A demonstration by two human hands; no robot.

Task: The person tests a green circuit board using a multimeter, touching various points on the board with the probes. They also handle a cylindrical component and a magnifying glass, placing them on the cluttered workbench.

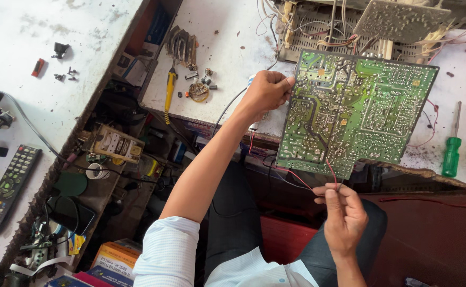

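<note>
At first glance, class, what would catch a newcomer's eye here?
The big green circuit board in the middle, held up by its left edge in the left hand. Below it the right hand pinches a thin red wire running up to the board. A green-handled screwdriver lies on the white table at right.

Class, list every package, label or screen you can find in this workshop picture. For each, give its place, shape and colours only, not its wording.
Orange box: bottom left on the floor shelf, flat rectangle, orange with a pale label.
Yellow packet: beside the box, small, yellow with blue and red.
Phone: left of the knee, dark rectangular screen, off.
Boxes: in the gap between the tables, small, pale, partly hidden.
</note>
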